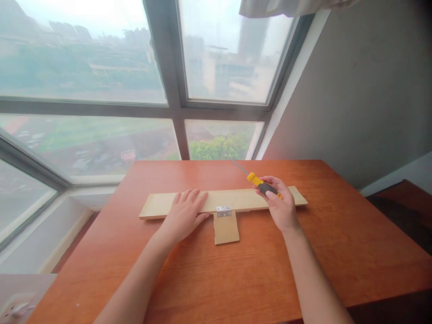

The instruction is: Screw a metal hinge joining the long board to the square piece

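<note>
A long pale wooden board (232, 200) lies across the reddish wooden table (236, 270). A small wooden piece (226, 228) joins its near edge through a small metal hinge (223, 211). My left hand (185, 213) lies flat on the board's left part, fingers stretched out. Above the board's right part, my right hand (278, 202) is closed round a screwdriver (258, 181) with a yellow and black handle. Its thin shaft points up and away to the left, clear of the board.
The table stands in a corner, with large windows (135, 90) behind it and a grey wall (364, 90) to the right. A low sill runs along the left side below the glass. Another wooden surface (408, 198) shows at the far right.
</note>
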`<state>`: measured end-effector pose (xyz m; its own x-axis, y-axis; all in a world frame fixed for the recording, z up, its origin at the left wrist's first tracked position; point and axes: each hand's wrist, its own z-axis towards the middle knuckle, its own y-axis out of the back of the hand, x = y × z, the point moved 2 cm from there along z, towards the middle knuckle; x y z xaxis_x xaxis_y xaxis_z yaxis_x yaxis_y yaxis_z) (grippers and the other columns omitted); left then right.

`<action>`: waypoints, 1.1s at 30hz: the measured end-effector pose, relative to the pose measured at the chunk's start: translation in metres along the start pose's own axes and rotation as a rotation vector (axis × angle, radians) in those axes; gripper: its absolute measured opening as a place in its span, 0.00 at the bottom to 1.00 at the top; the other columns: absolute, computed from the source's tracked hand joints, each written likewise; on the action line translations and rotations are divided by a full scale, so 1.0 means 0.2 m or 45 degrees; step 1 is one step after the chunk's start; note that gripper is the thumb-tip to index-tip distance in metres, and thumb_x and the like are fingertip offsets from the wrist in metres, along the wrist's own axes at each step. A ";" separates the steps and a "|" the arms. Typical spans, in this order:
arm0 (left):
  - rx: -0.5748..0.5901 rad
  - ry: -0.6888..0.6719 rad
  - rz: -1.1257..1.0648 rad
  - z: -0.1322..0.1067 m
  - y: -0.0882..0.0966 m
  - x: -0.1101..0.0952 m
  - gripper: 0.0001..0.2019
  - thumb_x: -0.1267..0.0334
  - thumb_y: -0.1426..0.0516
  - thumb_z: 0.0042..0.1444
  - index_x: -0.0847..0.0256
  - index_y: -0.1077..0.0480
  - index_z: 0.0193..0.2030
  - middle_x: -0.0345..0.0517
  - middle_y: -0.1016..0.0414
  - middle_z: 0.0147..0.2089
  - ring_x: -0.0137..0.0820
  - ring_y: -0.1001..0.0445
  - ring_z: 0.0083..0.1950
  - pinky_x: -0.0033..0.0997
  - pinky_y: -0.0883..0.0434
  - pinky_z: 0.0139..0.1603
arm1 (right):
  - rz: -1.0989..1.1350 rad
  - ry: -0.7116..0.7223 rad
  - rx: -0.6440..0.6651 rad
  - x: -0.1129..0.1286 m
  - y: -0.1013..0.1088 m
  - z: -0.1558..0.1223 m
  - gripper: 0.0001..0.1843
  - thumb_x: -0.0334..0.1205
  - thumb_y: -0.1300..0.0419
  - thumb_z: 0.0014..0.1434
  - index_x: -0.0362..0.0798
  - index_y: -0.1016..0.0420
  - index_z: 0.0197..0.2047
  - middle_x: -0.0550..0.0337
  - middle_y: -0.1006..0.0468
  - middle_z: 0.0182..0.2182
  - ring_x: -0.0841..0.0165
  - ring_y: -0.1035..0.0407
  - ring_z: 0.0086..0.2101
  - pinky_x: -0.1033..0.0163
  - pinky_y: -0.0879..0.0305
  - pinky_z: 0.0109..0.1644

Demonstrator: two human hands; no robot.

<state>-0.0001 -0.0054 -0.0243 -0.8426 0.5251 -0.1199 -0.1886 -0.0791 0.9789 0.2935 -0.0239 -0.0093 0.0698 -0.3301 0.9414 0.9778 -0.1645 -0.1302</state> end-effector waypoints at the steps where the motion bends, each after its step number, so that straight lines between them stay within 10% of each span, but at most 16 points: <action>1: 0.002 0.008 0.008 0.00 0.00 0.00 0.25 0.52 0.45 0.64 0.55 0.38 0.66 0.57 0.34 0.66 0.50 0.39 0.66 0.54 0.42 0.65 | 0.024 -0.010 0.004 0.01 0.00 0.00 0.18 0.43 0.39 0.58 0.52 0.29 0.51 0.53 0.24 0.50 0.59 0.23 0.46 0.49 0.25 0.52; 11: -0.032 0.009 0.028 0.02 -0.02 -0.03 0.25 0.51 0.46 0.65 0.59 0.37 0.65 0.60 0.36 0.68 0.51 0.39 0.67 0.56 0.42 0.67 | -0.086 0.051 -0.376 0.09 -0.01 -0.01 0.18 0.51 0.37 0.60 0.49 0.31 0.47 0.61 0.19 0.27 0.70 0.29 0.19 0.66 0.33 0.22; 19: -0.160 -0.030 -0.262 0.02 0.10 -0.12 0.16 0.63 0.46 0.63 0.57 0.31 0.57 0.55 0.31 0.63 0.47 0.33 0.64 0.47 0.33 0.60 | -0.496 0.306 -0.336 0.35 -0.04 -0.10 0.14 0.48 0.33 0.57 0.48 0.29 0.38 0.59 0.18 0.27 0.68 0.27 0.24 0.67 0.33 0.21; 24: 0.125 0.176 -0.556 0.03 0.13 -0.14 0.13 0.60 0.49 0.64 0.59 0.27 0.31 0.44 0.22 0.33 0.35 0.26 0.34 0.31 0.35 0.34 | -0.649 0.413 -0.289 0.41 -0.13 -0.14 0.12 0.47 0.34 0.57 0.49 0.28 0.37 0.58 0.18 0.29 0.66 0.23 0.29 0.66 0.29 0.27; 33: 0.404 0.258 -0.748 0.02 0.03 -0.19 0.17 0.60 0.50 0.62 0.60 0.29 0.25 0.44 0.23 0.27 0.31 0.28 0.27 0.28 0.41 0.30 | -0.654 0.511 -0.255 0.34 -0.18 -0.19 0.08 0.41 0.34 0.58 0.49 0.28 0.37 0.59 0.18 0.30 0.67 0.23 0.28 0.66 0.29 0.28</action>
<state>0.0328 -0.0224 -0.0122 -0.7295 0.2345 -0.6425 -0.5110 0.4374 0.7399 0.2548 -0.0755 0.0488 -0.5102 -0.4767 0.7159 0.8089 -0.5488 0.2110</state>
